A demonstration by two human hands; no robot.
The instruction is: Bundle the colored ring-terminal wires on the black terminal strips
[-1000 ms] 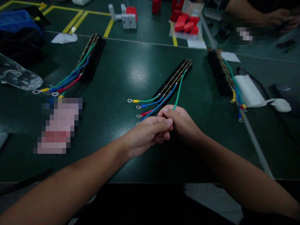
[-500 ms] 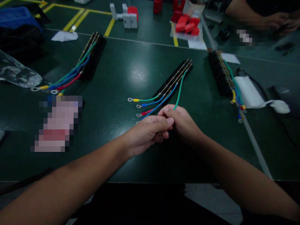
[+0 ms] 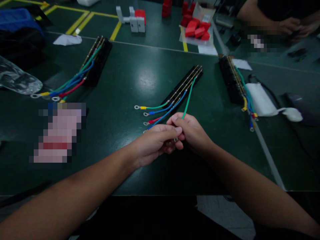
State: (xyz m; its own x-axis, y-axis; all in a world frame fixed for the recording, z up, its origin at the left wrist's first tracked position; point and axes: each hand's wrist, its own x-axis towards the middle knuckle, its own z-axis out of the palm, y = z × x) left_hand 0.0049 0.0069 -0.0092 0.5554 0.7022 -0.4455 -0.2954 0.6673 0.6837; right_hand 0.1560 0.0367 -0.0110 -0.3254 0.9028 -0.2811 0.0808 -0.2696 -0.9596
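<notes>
In front of me, my left hand (image 3: 156,143) and my right hand (image 3: 196,131) meet with fingertips pinched together. From my right hand's fingers a green wire (image 3: 189,98) runs up to a black terminal strip (image 3: 183,85) with brass-coloured bars. A small metal ring terminal (image 3: 176,139) peeks out below my left thumb, between both hands; the fingers hide the rest of that wire end. Left of the strip, several other wires lie fanned out, among them a red wire (image 3: 155,120) and a green one with a yellow-sleeved ring terminal (image 3: 140,107).
Wired strips lie at left (image 3: 96,63) and right (image 3: 233,80). Behind are grey-white blocks (image 3: 137,24) and a bag of red parts (image 3: 195,30). A blurred-out phone-shaped item (image 3: 60,133) lies left, a white device (image 3: 261,100) right. Another person's hands (image 3: 295,28) work at far right.
The ring terminal now shows between my fingertips, where it was hidden before. My hands stay pinched together; the whole view has shifted slightly.
</notes>
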